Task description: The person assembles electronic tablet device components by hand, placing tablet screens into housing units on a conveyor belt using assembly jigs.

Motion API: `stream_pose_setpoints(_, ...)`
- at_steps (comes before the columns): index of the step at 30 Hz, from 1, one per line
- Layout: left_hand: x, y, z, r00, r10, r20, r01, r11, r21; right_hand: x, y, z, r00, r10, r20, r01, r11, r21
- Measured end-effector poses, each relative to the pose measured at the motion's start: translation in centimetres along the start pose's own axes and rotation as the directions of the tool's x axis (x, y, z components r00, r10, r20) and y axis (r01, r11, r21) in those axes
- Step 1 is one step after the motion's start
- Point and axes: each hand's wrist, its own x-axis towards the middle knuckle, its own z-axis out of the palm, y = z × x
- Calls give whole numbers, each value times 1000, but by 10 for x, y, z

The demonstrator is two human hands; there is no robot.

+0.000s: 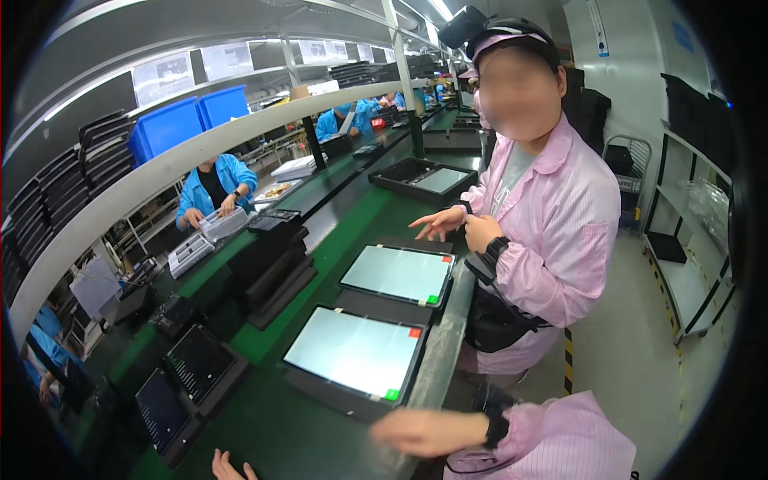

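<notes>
Near edge, left: the wearer's left hand is cut off by the picture rim, only fingers showing above the green counter; cannot tell whether its grip is wide or narrow

Near, right: the wearer's right hand, motion-blurred, reaches in from a pink striped sleeve; fingers extended, grip loose, nothing seen in it; closest item is the near black-framed tablet with a lit white screen

This tablet lies face up on a dark grey foam tray at the middle of the counter, red patch at its far right corner, green patch at its near right corner

Left of it: two dark rectangular screens with rows of small pale marks, side by side on a black support

Just beyond the near tablet: a second black-framed tablet, also lit white, same corner patches

Farther left: a stack of black foam trays

Farther right: a co-worker in a pink striped coat, one hand above the counter near the second tablet

Beyond: a black open tray holding a grey panel

Far left: a worker in blue handles a white rectangular part; blue plastic bins stand above
</notes>
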Motion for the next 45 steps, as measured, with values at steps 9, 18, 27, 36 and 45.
stream_pose_setpoints(9, -33, 73, -8, 881, -342, 328, 465, 489, -738, 13, 130, -130, 735, 162, -659, -388, 897, -211)
stream_pose_setpoints(18, -46, 67, -2, 801, -516, 305, 496, 285, -820, 45, 195, -150, 624, 464, -629, -676, 724, -136)
stream_pose_setpoints(27, -45, 43, -18, 571, -770, 284, 620, 178, -764, 52, 157, -108, 707, 438, -555, -585, 803, -113)
stream_pose_setpoints(36, -102, -36, -37, 781, -620, -73, 554, 742, -377, 70, 106, -27, 868, 248, -430, -422, 826, -373)
stream_pose_setpoints(45, -78, -14, -42, 457, -882, 114, 575, 194, -795, 70, 107, -21, 792, 289, -539, -444, 877, -183)
